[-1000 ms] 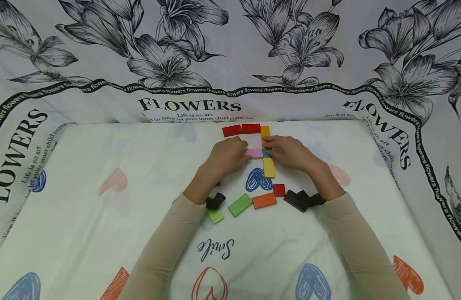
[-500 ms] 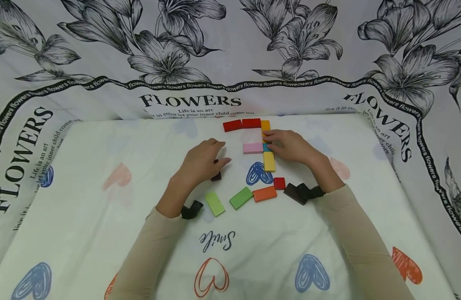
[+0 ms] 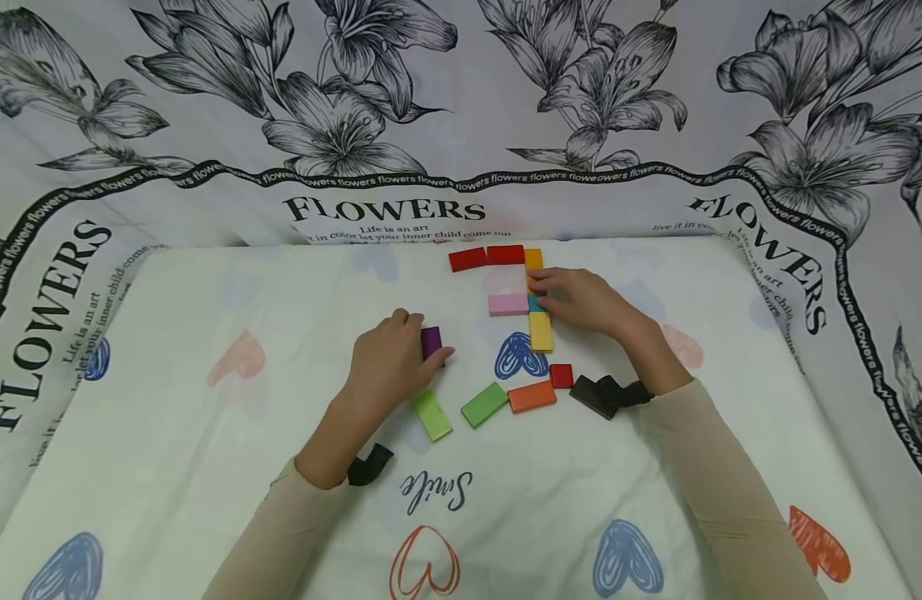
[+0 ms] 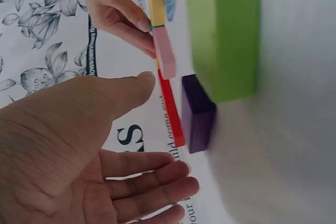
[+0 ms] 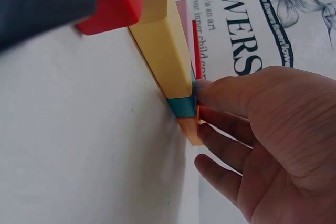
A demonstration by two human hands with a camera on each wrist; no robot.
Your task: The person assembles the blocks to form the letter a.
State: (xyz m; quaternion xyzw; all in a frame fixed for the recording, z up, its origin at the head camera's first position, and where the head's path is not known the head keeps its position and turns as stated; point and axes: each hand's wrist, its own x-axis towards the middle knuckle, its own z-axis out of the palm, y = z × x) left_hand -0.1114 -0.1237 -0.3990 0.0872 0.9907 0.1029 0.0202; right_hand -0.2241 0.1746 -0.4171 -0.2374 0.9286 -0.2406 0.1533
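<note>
Purple block point(image 3: 431, 340), one: just beside the left hand point(image 3: 387, 357), fingers spread; a skewed grasp, we judge, could knock it away. Right hand point(image 3: 583, 298): fingers loosely extended, thumb at teal block point(image 5: 182, 107); stray pressure could shift adjoining yellow block point(image 3: 540, 332).

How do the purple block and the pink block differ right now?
Colour: the purple block is dark, the pink block pale.
Place: the pink block butts against the teal block; the purple block lies apart from it.
Hands: the left hand is at the purple block; the right hand is nearer the pink block.
Shared: both are rectangular blocks on the white cloth.
</note>
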